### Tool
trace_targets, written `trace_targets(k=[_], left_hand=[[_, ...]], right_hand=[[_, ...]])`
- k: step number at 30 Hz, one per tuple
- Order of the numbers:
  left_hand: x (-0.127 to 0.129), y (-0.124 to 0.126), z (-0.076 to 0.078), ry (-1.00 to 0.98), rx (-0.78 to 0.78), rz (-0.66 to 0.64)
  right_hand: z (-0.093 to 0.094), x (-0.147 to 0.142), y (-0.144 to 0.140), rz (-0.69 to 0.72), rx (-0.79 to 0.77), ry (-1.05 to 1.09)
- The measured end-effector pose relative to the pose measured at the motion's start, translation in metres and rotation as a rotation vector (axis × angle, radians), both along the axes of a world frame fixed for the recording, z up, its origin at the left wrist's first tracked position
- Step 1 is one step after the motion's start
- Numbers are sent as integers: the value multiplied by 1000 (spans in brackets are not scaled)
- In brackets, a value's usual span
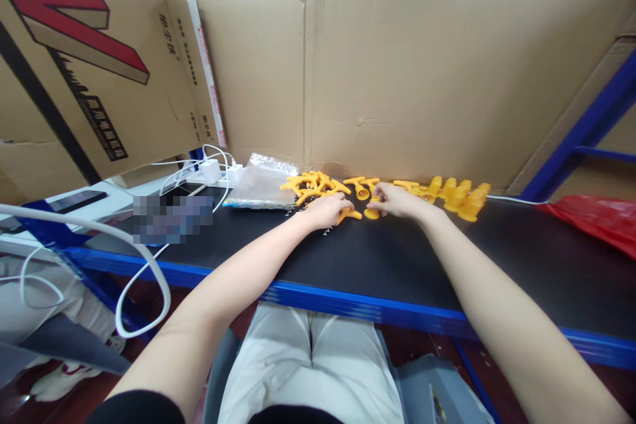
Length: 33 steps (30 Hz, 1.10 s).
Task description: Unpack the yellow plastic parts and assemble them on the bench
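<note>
Left hand rests curled over a yellow part, while right hand pinches another yellow piece on the black table.

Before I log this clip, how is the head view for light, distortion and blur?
Head view: even, soft light, with blown-out brightness in the top right corner; wide-angle bend curves the blue shelf edge and stretches both forearms; a pixelated patch hides something on the left of the black surface; the left hand, right hand and yellow plastic parts are small but fairly sharp.
</note>
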<state>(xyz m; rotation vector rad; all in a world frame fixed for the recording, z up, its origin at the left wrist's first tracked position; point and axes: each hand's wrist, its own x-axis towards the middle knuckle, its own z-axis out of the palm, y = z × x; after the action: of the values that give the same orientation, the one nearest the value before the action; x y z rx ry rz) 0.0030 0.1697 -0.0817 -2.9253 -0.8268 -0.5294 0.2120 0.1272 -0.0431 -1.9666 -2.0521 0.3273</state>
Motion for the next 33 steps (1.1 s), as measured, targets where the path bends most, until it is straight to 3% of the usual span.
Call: trace_targets(k=[6,11,18,24,29,33], left_hand=[[-1,7,0,59,17,-167],[3,-4,5,103,-44,-168],[5,-16,5,80,38,-104],[5,-17,7,125,87,-131],[4,-20,13,135,29,-117],[3,-19,16,143,-126,-98]], right_hand=[[-6,-3,1,84,26,-107],[-8,-4,3,66,52,-172],[-9,-4,4,61,24,-163],[-9,13,10,17,38,-266],[-7,25,13,-35,38,-278],[-8,36,16,-105,-35,-274]])
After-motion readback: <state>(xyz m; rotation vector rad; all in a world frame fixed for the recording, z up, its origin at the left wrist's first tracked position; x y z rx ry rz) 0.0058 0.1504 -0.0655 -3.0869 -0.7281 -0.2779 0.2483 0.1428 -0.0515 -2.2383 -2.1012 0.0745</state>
